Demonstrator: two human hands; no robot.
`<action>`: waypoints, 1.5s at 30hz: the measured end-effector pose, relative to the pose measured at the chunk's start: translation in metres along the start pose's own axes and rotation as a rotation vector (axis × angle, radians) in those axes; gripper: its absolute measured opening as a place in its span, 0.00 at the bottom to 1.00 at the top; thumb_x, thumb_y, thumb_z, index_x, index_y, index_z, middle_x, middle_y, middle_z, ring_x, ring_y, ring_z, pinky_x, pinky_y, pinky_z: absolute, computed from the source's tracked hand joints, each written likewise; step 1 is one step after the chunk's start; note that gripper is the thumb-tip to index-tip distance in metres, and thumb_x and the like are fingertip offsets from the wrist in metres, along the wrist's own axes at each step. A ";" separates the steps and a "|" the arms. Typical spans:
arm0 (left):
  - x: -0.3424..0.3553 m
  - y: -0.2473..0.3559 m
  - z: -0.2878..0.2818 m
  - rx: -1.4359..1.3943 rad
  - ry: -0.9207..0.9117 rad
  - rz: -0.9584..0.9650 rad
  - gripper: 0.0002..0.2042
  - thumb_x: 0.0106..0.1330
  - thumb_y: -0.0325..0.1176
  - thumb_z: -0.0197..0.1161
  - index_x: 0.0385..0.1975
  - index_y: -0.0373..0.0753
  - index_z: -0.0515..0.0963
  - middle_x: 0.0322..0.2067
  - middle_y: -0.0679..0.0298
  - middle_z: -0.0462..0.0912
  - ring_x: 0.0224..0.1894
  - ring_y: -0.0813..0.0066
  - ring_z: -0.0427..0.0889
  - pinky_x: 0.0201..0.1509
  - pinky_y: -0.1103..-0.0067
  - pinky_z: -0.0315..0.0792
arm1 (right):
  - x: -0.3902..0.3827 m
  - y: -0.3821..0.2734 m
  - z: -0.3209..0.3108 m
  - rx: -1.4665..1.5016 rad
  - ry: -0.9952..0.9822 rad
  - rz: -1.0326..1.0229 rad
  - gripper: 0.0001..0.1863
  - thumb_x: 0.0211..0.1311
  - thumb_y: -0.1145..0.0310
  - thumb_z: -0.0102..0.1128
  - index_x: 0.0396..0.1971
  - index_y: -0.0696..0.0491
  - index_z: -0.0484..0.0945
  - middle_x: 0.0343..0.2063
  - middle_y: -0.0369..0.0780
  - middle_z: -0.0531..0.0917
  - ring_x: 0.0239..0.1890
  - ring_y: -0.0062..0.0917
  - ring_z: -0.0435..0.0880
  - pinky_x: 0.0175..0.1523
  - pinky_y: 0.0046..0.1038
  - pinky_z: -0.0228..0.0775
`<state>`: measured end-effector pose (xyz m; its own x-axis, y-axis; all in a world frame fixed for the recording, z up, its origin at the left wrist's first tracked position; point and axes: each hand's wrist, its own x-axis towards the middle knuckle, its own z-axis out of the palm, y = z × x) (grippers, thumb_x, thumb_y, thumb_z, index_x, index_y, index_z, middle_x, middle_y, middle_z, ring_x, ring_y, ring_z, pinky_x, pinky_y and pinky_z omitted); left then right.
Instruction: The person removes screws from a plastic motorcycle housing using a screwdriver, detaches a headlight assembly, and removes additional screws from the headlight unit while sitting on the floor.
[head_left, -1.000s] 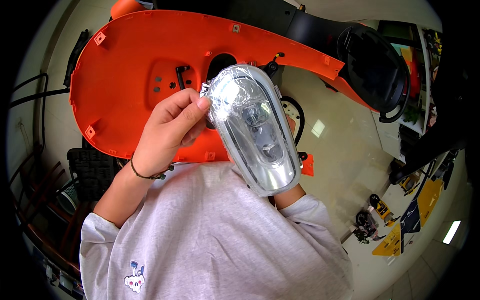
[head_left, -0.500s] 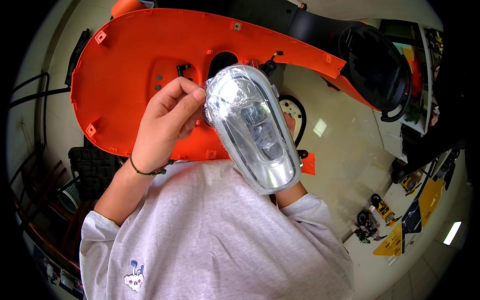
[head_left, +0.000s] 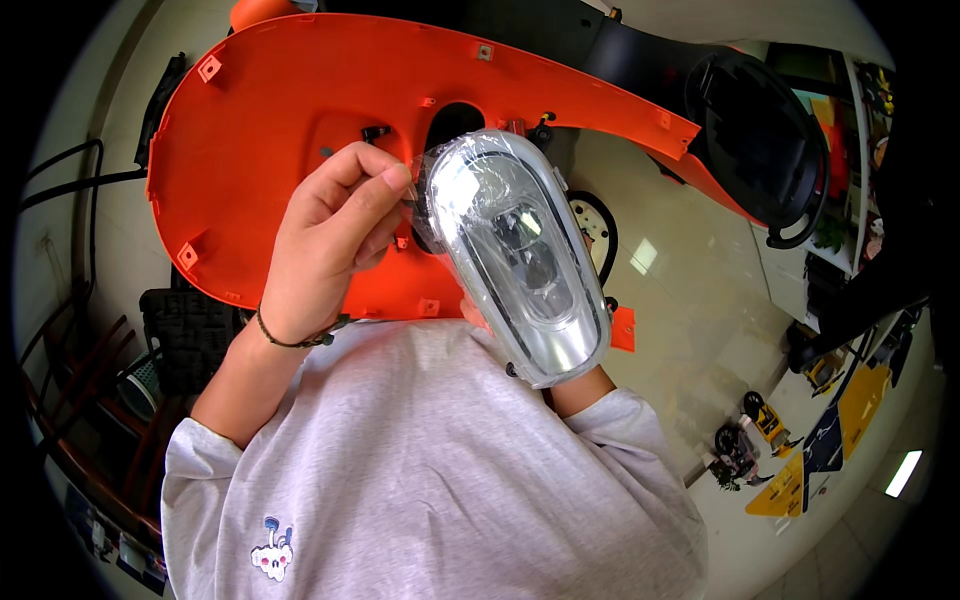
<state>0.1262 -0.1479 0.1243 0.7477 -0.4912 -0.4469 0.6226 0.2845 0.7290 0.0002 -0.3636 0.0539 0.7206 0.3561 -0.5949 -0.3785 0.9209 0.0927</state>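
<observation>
A clear oval headlight [head_left: 515, 265] with a silver inside and a grey rim is held tilted before my chest. Thin clear plastic film [head_left: 432, 195] lies crinkled over its lens and lifts off along the left edge. My left hand [head_left: 335, 230] is closed, pinching that film between thumb and finger. Behind the headlight my right hand [head_left: 473, 311] supports it; only some fingertips show at its left edge, and the rest is hidden.
Beyond my hands stands a large orange body panel [head_left: 240, 160] with clip tabs, an oval hole and a black connector [head_left: 375, 133]. A black part [head_left: 750, 130] joins it at right. A black tool case [head_left: 185, 340] lies at left; toy models [head_left: 765, 420] stand at right.
The film has pulled away from the headlight's upper left side toward my left hand. The headlight has shifted slightly right and turned a little.
</observation>
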 end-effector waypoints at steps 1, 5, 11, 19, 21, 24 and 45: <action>0.000 0.000 0.000 -0.004 0.000 -0.002 0.06 0.73 0.34 0.55 0.35 0.40 0.74 0.19 0.77 0.66 0.19 0.91 0.58 0.20 0.89 0.49 | 0.000 0.000 0.000 -0.005 -0.006 0.006 0.32 0.65 0.45 0.49 0.56 0.57 0.73 0.45 0.47 0.80 0.38 0.34 0.82 0.44 0.33 0.73; 0.000 -0.001 0.000 -0.013 0.013 -0.011 0.06 0.73 0.34 0.55 0.35 0.40 0.74 0.19 0.77 0.65 0.19 0.91 0.57 0.21 0.89 0.49 | 0.000 -0.002 0.002 -0.023 -0.035 0.015 0.32 0.65 0.45 0.50 0.56 0.57 0.73 0.44 0.47 0.80 0.37 0.34 0.82 0.43 0.32 0.72; -0.007 0.003 0.003 0.098 -0.040 0.039 0.05 0.72 0.32 0.55 0.37 0.39 0.74 0.21 0.76 0.68 0.22 0.92 0.61 0.24 0.89 0.54 | 0.002 -0.007 0.004 -0.060 -0.093 0.022 0.32 0.65 0.46 0.51 0.56 0.58 0.73 0.43 0.47 0.80 0.35 0.34 0.82 0.42 0.31 0.71; -0.023 0.006 0.015 0.591 -0.222 0.293 0.04 0.68 0.25 0.60 0.37 0.34 0.72 0.30 0.66 0.78 0.28 0.86 0.74 0.32 0.86 0.66 | -0.001 -0.008 0.008 -0.113 -0.207 0.048 0.32 0.64 0.46 0.52 0.56 0.58 0.72 0.41 0.47 0.80 0.33 0.34 0.82 0.40 0.30 0.70; -0.024 0.004 0.018 0.633 -0.231 0.366 0.04 0.67 0.23 0.61 0.37 0.33 0.72 0.28 0.64 0.80 0.24 0.86 0.74 0.27 0.85 0.66 | -0.001 -0.008 0.009 -0.125 -0.231 0.059 0.32 0.64 0.46 0.52 0.56 0.58 0.72 0.41 0.47 0.80 0.32 0.33 0.82 0.39 0.30 0.69; -0.024 0.008 0.020 0.691 -0.270 0.388 0.05 0.66 0.26 0.62 0.38 0.36 0.74 0.25 0.61 0.80 0.27 0.74 0.85 0.28 0.81 0.75 | 0.000 -0.007 0.009 -0.140 -0.258 0.069 0.32 0.64 0.47 0.53 0.56 0.59 0.72 0.40 0.47 0.80 0.32 0.33 0.82 0.38 0.30 0.69; 0.001 -0.002 0.008 0.331 0.020 0.178 0.21 0.62 0.29 0.67 0.52 0.34 0.67 0.14 0.74 0.65 0.20 0.89 0.66 0.26 0.86 0.60 | 0.005 -0.001 0.020 -0.213 -0.388 0.148 0.32 0.64 0.49 0.56 0.56 0.60 0.71 0.35 0.47 0.80 0.26 0.33 0.81 0.33 0.27 0.65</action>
<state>0.1238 -0.1552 0.1262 0.8442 -0.4406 -0.3054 0.3762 0.0810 0.9230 0.0160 -0.3598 0.0662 0.7985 0.5515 -0.2413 -0.5753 0.8172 -0.0362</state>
